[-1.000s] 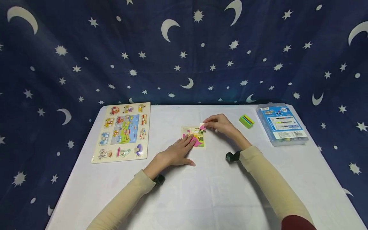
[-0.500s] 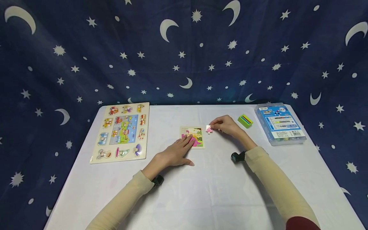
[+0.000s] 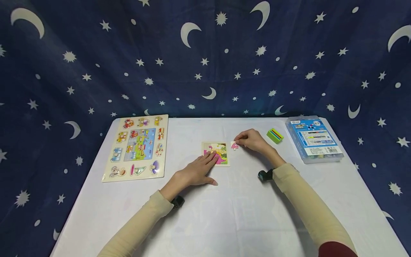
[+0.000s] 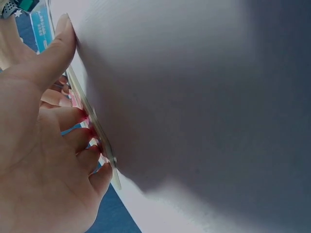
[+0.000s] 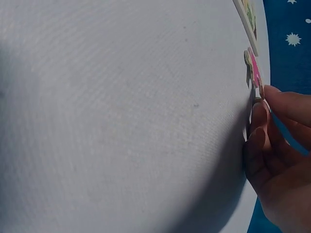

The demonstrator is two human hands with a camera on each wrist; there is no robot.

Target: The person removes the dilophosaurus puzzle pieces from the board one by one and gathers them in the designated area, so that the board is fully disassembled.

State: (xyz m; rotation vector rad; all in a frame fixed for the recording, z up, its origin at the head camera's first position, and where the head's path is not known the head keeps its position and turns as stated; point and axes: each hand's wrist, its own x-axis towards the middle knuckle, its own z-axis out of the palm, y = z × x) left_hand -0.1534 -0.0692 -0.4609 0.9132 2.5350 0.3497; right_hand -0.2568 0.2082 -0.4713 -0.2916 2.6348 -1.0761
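A small square jigsaw puzzle point(image 3: 222, 160) with a pink dinosaur picture lies in a pale wooden frame at the middle of the table. My left hand point(image 3: 199, 169) rests on its left part, fingers extended and thumb spread toward me; the fingers hide some of the picture. In the left wrist view, the fingertips press on the board near its edge. Just right of the frame, my right hand point(image 3: 252, 140) pinches a pink and white puzzle piece point(image 3: 234, 146) between thumb and finger. The right wrist view shows the piece point(image 5: 254, 70) tilted, close over the white cloth, apart from the frame.
A larger peg puzzle board point(image 3: 140, 142) with vehicle pieces lies at the left. Behind the right hand sits a green striped block point(image 3: 275, 135). A clear plastic case point(image 3: 314, 139) with a blue label stands at the back right. A starry dark blue curtain point(image 3: 205, 46) hangs behind the table.
My right hand has drawn the puzzle piece from over the frame's upper right corner to the cloth at its right, and lowered it slightly. My left hand has stayed on the puzzle.
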